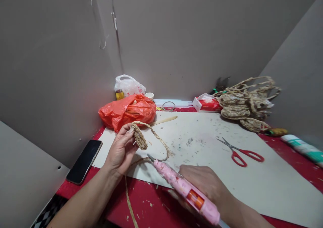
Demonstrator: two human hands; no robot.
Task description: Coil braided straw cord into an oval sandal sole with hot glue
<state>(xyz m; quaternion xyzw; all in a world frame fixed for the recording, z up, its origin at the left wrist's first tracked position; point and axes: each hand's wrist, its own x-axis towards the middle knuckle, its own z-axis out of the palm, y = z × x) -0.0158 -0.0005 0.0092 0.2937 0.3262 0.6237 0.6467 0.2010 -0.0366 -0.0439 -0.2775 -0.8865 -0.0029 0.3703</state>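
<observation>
My left hand (123,147) is closed on a small oval coil of braided straw cord (140,138), pinched between thumb and fingers. The cord's loose length (161,141) loops over the white sheet, and another stretch hangs down past the table's front edge. My right hand (202,182) is wrapped round a pink glue gun (176,181), its fingers partly hidden behind the body. The gun's metal nozzle points up and left, close to the lower end of the coil. Whether the nozzle touches the coil I cannot tell; a small gap seems to show.
Red-handled scissors (239,152) lie with blades slightly apart on the white sheet (202,137). A black phone (84,161) rests at left. Behind are an orange plastic bag (118,111), a red tissue pack (208,103) and a heap of coiled straw pieces (242,103). Grey partitions enclose the table.
</observation>
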